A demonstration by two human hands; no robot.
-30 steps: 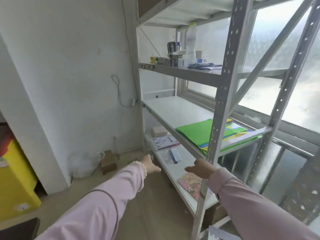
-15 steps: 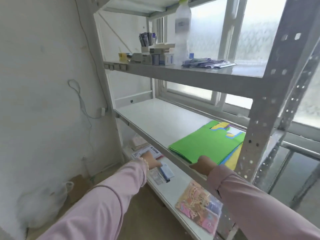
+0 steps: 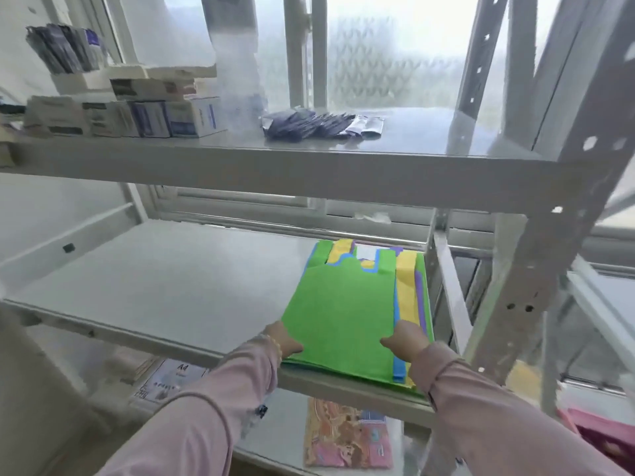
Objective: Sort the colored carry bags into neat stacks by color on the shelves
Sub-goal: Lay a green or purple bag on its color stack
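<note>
A mixed pile of flat carry bags lies at the right end of the middle shelf (image 3: 165, 280). A green bag (image 3: 340, 310) is on top; blue (image 3: 398, 367), yellow (image 3: 406, 286) and purple (image 3: 420, 300) edges stick out beneath it. My left hand (image 3: 282, 340) rests at the pile's front left corner, fingers against the green bag's edge. My right hand (image 3: 405, 338) lies on the front right of the pile, thumb on the green bag. Whether either hand grips a bag is not visible.
The upper shelf (image 3: 275, 159) holds small boxes (image 3: 192, 116), a clear bottle (image 3: 237, 63) and dark sachets (image 3: 309, 123). A perforated steel upright (image 3: 536, 276) stands just right of the pile. Papers (image 3: 168, 379) and a patterned packet (image 3: 347, 434) lie on the bottom shelf.
The view has closed in on the shelves. Both hands have risen from the bottom-shelf level onto the front edge of the bag pile on the middle shelf.
</note>
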